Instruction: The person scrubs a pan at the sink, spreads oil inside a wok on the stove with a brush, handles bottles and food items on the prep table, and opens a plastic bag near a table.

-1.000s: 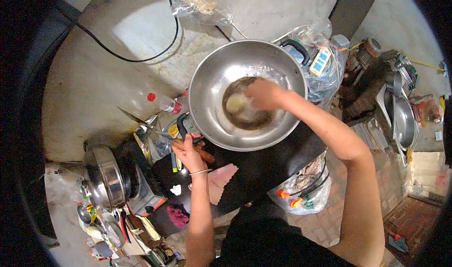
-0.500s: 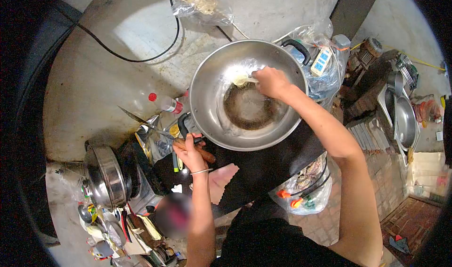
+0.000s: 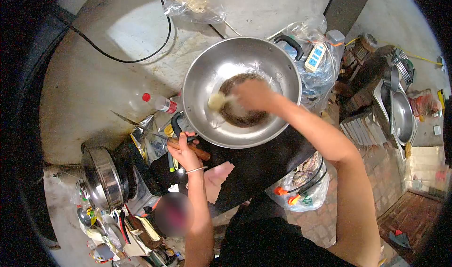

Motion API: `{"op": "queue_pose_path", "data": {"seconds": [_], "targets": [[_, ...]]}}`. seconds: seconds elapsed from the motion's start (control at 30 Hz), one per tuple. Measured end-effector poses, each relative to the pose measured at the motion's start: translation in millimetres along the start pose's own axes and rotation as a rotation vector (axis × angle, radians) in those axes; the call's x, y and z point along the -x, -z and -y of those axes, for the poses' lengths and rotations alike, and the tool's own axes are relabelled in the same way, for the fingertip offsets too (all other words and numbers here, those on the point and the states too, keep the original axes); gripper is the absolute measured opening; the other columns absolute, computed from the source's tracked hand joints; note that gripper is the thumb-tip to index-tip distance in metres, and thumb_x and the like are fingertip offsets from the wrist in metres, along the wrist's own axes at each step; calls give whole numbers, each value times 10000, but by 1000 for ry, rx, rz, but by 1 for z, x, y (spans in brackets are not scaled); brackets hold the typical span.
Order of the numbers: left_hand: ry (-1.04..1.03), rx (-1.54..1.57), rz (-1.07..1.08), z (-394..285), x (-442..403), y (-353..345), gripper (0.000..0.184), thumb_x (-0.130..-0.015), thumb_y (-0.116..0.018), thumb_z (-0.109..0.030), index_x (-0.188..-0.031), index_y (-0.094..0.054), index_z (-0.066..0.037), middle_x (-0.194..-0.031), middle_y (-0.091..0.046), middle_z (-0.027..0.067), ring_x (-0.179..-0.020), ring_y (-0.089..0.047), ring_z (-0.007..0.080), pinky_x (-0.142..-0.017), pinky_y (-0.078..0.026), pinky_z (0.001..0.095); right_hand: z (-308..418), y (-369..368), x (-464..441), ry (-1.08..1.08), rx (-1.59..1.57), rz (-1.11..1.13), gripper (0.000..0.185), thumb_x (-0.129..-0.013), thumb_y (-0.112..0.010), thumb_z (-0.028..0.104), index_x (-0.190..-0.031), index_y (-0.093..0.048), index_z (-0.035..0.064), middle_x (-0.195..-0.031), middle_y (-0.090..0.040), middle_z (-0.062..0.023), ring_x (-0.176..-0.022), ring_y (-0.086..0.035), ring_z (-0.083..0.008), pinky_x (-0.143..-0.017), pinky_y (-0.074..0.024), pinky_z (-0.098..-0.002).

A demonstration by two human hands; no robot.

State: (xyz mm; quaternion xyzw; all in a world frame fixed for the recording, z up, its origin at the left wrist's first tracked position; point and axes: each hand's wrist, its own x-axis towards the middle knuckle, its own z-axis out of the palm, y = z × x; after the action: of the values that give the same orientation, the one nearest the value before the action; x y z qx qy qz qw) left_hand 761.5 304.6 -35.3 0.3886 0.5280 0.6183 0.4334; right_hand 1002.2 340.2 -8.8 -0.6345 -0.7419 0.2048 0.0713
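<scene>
A wide steel wok (image 3: pixel 195 85) stands on a dark surface, with a brown ring on its bottom. My right hand (image 3: pixel 254 95), smeared by motion, is inside it. That hand holds a short tool with a pale, round head (image 3: pixel 216 101), which is against the wok's left inner wall; blur hides its exact kind. Below the wok's left rim, my left hand (image 3: pixel 185 153) is closed at the wok's black side handle (image 3: pixel 176 122). A wooden handle (image 3: pixel 201 154) of a long metal tool runs beneath the same hand; whether the fingers also grip it is unclear.
A red-capped bottle (image 3: pixel 160 103) stands left of the wok. Steel pots (image 3: pixel 101 177) are at the far left. A power strip (image 3: pixel 315 57) lies on plastic bags at the right. Another bag (image 3: pixel 306 187) hangs near the front, and a pinkish scalloped sheet (image 3: pixel 219 180) lies below the wok.
My right hand has swept the pale-headed tool left and downward inside the wok, from the upper middle to the left wall. My left hand keeps its hold; the view has shifted slightly.
</scene>
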Motion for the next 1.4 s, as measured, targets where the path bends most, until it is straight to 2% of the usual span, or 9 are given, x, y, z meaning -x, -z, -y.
{"op": "queue_pose_path", "data": {"seconds": [0.13,0.23,0.37,0.73,0.8,1.0,1.1,1.27,1.4], "targets": [[28,34,26,0,-1,2,213,-815,-529,-103,-921,-352,-48,-767,-543,82,-652,-567,166,-501,-456,268,-25,-7,-17,-75,33,-250,186,-729,-558,212,-893,-595,133,-817,-609,-129,-796,-598,-281,-691,-471,-425],[-1,1,25,6,-4,5,213,-816,-530,-105,-921,-353,-49,-760,-543,78,-656,-570,164,-501,-457,265,-7,-9,19,328,97,-201,180,-728,-563,202,-891,-604,139,-729,-610,-126,-703,-611,-284,-606,-492,-387],[35,11,-1,0,-1,2,207,-815,-529,-103,-913,-354,-50,-758,-542,73,-659,-570,163,-501,-457,263,-48,13,9,-91,85,-174,202,-728,-561,181,-915,-596,112,-763,-609,-129,-714,-602,-299,-636,-492,-386],[24,30,28,-1,-2,1,184,-822,-512,-96,-902,-353,-50,-757,-531,70,-668,-566,166,-495,-452,263,-44,17,42,-102,74,-20,221,-710,-570,177,-918,-599,107,-774,-608,-135,-747,-593,-313,-642,-483,-415],[36,30,39,-1,0,1,178,-823,-511,-94,-899,-356,-49,-753,-530,70,-668,-566,168,-495,-451,263,-33,4,58,108,19,19,207,-713,-572,171,-908,-598,104,-766,-610,-137,-743,-596,-314,-626,-487,-409],[12,38,38,1,-4,1,160,-822,-512,-93,-878,-368,-54,-738,-531,72,-670,-567,168,-492,-447,263,-50,32,50,-91,203,-36,174,-681,-600,154,-841,-616,88,-758,-611,-141,-755,-601,-300,-660,-489,-401],[2,76,7,3,1,0,158,-819,-516,-97,-869,-372,-56,-739,-532,75,-669,-568,170,-491,-446,264,-19,31,73,147,128,114,173,-653,-589,166,-778,-630,53,-774,-614,-171,-751,-611,-315,-644,-497,-409],[26,44,6,1,-3,1,166,-815,-528,-113,-852,-378,-53,-737,-535,75,-659,-565,166,-496,-449,266,-40,51,62,-43,294,-30,163,-641,-570,127,-756,-626,26,-733,-611,-178,-729,-615,-313,-644,-498,-414],[25,61,-6,1,-1,-1,168,-813,-529,-110,-865,-380,-51,-738,-537,74,-654,-564,162,-496,-455,265,-20,48,80,187,200,116,130,-623,-608,137,-705,-634,39,-697,-607,-177,-692,-620,-301,-598,-505,-407]]}}
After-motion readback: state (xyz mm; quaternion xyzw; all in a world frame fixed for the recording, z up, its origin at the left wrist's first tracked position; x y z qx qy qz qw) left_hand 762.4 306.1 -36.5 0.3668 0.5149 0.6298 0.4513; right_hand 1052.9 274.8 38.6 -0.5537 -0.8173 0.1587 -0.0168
